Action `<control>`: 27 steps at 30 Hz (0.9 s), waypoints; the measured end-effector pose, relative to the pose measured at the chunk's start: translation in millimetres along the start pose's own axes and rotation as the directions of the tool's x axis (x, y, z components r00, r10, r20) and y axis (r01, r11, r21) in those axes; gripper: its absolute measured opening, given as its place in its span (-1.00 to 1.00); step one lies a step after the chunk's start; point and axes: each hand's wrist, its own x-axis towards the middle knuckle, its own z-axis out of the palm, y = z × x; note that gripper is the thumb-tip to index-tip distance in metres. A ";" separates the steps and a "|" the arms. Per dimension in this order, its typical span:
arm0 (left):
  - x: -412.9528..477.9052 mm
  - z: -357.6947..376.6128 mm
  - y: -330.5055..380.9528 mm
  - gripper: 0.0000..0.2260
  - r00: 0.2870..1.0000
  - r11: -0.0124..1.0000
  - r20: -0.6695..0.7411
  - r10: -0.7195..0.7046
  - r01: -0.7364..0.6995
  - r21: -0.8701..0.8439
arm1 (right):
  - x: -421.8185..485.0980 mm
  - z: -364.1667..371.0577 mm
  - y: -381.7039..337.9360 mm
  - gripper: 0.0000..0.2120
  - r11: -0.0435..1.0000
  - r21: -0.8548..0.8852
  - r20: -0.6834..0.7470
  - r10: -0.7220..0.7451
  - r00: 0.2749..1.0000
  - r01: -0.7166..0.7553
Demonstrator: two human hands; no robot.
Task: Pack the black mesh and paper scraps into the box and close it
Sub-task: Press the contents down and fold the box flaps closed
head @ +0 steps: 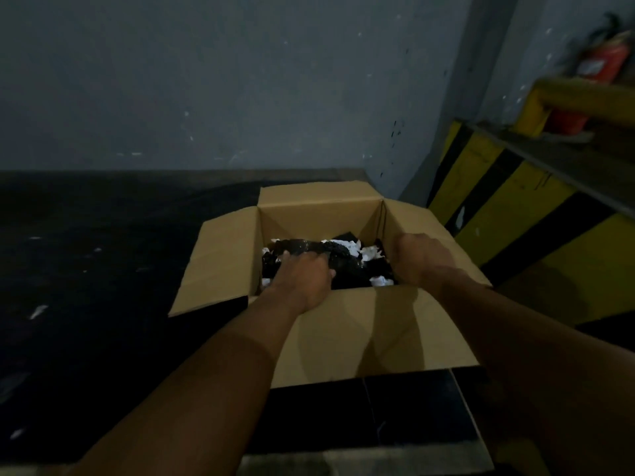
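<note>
This is looking like a warehouse or loading area rather than a home. A bare grey wall (240, 80), scuffed and flecked, is rising behind a dark work surface (103, 269). To the right, a barrier (508, 214) painted in yellow and black hazard stripes is running along the wall, with a yellow rail (584, 97) sitting above it. A red fire extinguisher (601, 60), blurred, is hanging in the upper corner. An open cardboard box (360, 331) is sitting in the foreground, and dim lighting is leaving much of the space in shadow.
</note>
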 end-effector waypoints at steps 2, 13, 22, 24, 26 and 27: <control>-15.3 3.4 12.1 -0.71 1.000 0.999 -0.008 0.023 -0.023 -0.049 | -26.7 1.7 1.8 -0.83 0.998 -0.024 -0.057 0.059 0.997 -0.061; -51.8 27.6 49.4 -0.50 0.998 0.999 0.043 -0.035 0.034 0.028 | -81.6 21.2 21.5 -0.72 0.986 0.083 0.070 0.138 0.988 -0.144; -41.5 23.3 79.1 -0.43 0.949 0.974 0.220 -0.226 0.223 0.039 | -60.0 26.3 40.9 -0.58 0.741 0.572 0.042 0.401 0.915 -0.351; -43.3 30.7 78.4 -0.44 0.955 0.973 0.184 -0.233 0.227 0.050 | -51.3 25.4 47.7 -0.44 0.477 0.760 0.134 0.550 0.824 -0.441; -44.4 33.9 78.0 -0.44 0.954 0.970 0.175 -0.242 0.235 0.062 | -38.4 24.1 56.9 -0.38 0.194 0.864 0.260 0.617 0.743 -0.464; -43.7 34.1 77.8 -0.45 0.952 0.969 0.182 -0.247 0.240 0.062 | -31.1 24.4 61.7 -0.38 0.067 0.884 0.325 0.624 0.711 -0.462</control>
